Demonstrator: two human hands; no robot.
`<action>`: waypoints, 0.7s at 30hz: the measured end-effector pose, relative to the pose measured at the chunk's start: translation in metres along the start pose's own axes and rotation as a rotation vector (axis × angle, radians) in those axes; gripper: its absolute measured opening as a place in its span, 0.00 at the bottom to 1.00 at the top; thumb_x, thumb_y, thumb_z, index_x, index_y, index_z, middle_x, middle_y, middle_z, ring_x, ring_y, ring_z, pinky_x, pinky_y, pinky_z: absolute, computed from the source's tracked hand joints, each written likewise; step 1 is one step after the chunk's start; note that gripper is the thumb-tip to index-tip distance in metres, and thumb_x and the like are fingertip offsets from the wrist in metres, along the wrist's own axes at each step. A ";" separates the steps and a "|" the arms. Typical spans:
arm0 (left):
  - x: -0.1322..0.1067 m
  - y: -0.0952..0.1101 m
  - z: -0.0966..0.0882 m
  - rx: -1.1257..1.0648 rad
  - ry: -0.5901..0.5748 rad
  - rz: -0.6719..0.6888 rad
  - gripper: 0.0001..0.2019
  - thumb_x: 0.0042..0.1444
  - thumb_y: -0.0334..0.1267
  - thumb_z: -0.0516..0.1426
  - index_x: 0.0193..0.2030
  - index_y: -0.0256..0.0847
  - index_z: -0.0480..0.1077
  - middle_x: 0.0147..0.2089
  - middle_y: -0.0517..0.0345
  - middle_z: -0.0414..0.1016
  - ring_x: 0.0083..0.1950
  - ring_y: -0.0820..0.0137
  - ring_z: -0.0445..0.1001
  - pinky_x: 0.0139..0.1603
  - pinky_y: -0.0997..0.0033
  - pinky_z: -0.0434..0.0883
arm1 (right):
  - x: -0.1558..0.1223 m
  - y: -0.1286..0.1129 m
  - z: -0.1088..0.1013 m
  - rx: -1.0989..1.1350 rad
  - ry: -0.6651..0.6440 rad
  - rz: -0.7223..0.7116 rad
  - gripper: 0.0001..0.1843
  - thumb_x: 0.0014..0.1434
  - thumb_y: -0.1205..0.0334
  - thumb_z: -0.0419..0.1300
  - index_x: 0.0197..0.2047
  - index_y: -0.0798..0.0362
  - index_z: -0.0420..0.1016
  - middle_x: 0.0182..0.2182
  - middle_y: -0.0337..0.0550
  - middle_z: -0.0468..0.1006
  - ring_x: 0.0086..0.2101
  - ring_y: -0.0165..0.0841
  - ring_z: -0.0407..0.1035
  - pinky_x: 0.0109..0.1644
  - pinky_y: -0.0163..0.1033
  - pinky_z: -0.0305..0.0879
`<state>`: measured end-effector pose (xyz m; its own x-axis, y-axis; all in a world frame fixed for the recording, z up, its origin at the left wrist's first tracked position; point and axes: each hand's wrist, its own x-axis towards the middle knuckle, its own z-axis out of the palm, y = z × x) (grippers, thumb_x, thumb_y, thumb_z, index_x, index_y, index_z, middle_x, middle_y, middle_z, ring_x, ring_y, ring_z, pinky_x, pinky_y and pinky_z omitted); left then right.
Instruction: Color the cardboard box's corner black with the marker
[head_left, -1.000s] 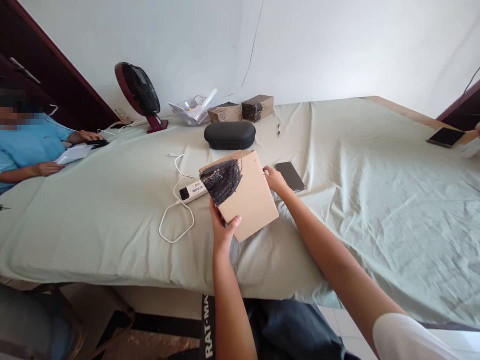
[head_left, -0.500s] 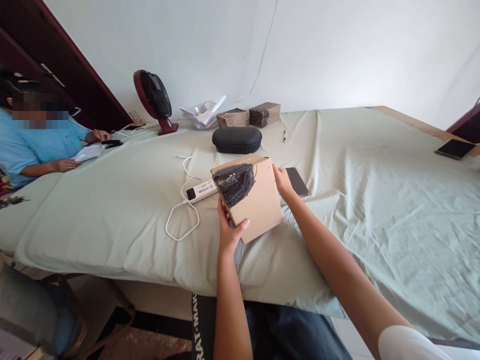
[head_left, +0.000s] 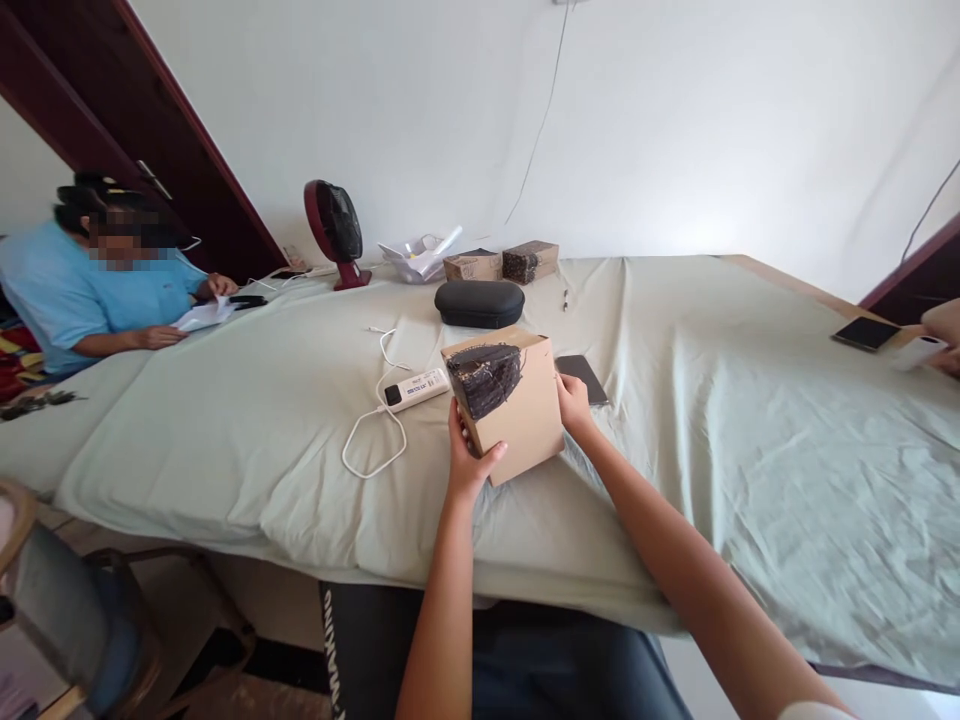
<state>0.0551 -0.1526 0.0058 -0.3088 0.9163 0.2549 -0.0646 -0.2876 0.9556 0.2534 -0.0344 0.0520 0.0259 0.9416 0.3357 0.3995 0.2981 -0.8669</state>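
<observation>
A brown cardboard box (head_left: 531,420) is held tilted over the cloth-covered table, one corner scribbled dark black. My left hand (head_left: 471,462) grips its lower left edge, the thumb lying across the near face and the fingers partly hidden behind. On the right side, my right hand (head_left: 573,402) is closed against the box edge, with its fingertips partly out of sight. Just beyond the right hand lies a flat dark tablet-like object (head_left: 583,378). A white power strip (head_left: 417,389) with a white cable (head_left: 346,452) rests left of the box.
Behind the box sit a black zip case (head_left: 480,304), two small scribbled cardboard boxes (head_left: 531,262), a clear plastic basket (head_left: 417,264) and a red fan (head_left: 334,232). At left a person in blue (head_left: 97,290) handles papers. A dark phone-like device (head_left: 867,334) lies far right.
The view has shifted, so more of the wall and the seated person shows. My right hand sits lower along the box's right edge. Both hands still hold the box.
</observation>
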 end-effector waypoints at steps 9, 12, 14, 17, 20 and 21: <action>0.009 0.013 -0.008 0.050 -0.051 -0.021 0.62 0.45 0.54 0.74 0.82 0.47 0.46 0.76 0.34 0.61 0.70 0.46 0.72 0.65 0.50 0.75 | -0.029 0.018 -0.011 -0.087 -0.028 -0.133 0.18 0.65 0.45 0.51 0.39 0.48 0.73 0.33 0.46 0.81 0.34 0.40 0.72 0.41 0.42 0.65; 0.009 0.012 -0.019 0.159 -0.064 0.116 0.62 0.46 0.55 0.74 0.82 0.48 0.45 0.80 0.34 0.53 0.76 0.44 0.64 0.73 0.46 0.68 | -0.028 0.027 -0.008 -0.126 -0.047 -0.139 0.17 0.66 0.48 0.50 0.38 0.49 0.74 0.33 0.46 0.82 0.34 0.40 0.72 0.41 0.42 0.66; 0.007 0.008 -0.031 0.273 -0.098 0.244 0.64 0.46 0.55 0.74 0.82 0.48 0.43 0.81 0.34 0.51 0.79 0.42 0.60 0.77 0.42 0.63 | -0.028 0.032 -0.006 -0.149 -0.070 -0.139 0.16 0.66 0.50 0.50 0.37 0.49 0.74 0.33 0.47 0.83 0.34 0.40 0.72 0.42 0.42 0.67; 0.002 -0.003 -0.049 0.393 -0.177 0.382 0.65 0.46 0.57 0.74 0.82 0.47 0.41 0.78 0.32 0.52 0.79 0.40 0.58 0.77 0.38 0.63 | -0.029 0.038 -0.003 -0.184 -0.104 -0.127 0.13 0.65 0.54 0.51 0.36 0.50 0.74 0.35 0.49 0.85 0.35 0.41 0.74 0.43 0.43 0.68; -0.005 -0.013 -0.062 0.394 -0.167 0.403 0.65 0.49 0.58 0.73 0.82 0.48 0.37 0.78 0.31 0.52 0.78 0.41 0.61 0.74 0.37 0.66 | -0.031 0.040 -0.001 -0.229 -0.133 -0.118 0.13 0.65 0.55 0.52 0.38 0.50 0.75 0.37 0.51 0.86 0.37 0.43 0.76 0.45 0.45 0.70; -0.006 -0.015 -0.064 0.392 -0.158 0.398 0.65 0.50 0.59 0.73 0.82 0.48 0.35 0.78 0.31 0.51 0.77 0.41 0.61 0.74 0.37 0.67 | -0.032 0.040 0.000 -0.247 -0.146 -0.118 0.13 0.66 0.55 0.52 0.38 0.50 0.75 0.37 0.52 0.86 0.38 0.43 0.77 0.45 0.45 0.70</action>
<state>-0.0027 -0.1718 -0.0197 -0.0901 0.7980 0.5959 0.3933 -0.5212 0.7574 0.2687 -0.0527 0.0066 -0.1591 0.9206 0.3567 0.6027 0.3768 -0.7035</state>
